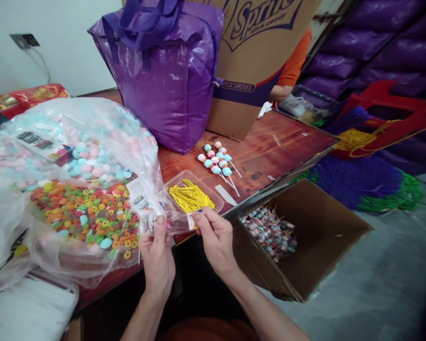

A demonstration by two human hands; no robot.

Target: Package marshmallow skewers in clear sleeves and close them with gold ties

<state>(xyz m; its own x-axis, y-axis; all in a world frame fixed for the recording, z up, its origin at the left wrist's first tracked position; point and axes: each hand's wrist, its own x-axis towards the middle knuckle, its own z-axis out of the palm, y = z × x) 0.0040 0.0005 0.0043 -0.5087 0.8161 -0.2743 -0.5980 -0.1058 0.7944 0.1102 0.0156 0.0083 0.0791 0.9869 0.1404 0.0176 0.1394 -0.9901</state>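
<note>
Near the table's front edge, a small clear plastic bag [179, 223] with printing stretches between my hands. My left hand [158, 258] pinches one end of it, thumb on top. The fingers of my right hand [216, 239] are closed on the other end, by a white printed patch. Just beyond lies a clear tray [218, 201] of yellow twist ties [191, 195]. Several sticks of pink, blue and green candy [216, 158] rest behind it. Left of my hands, a big open bag [102, 111] holds pastel candies and coloured gummy rings [88, 215].
A purple tote bag [163, 80] and a tall cardboard box [234, 113] stand at the back. An open carton [326, 241] of candy sticks sits below the table's right edge. Behind the tall box shows a person's orange sleeve [298, 59]. White sticks [28, 308] fill a lower-left container.
</note>
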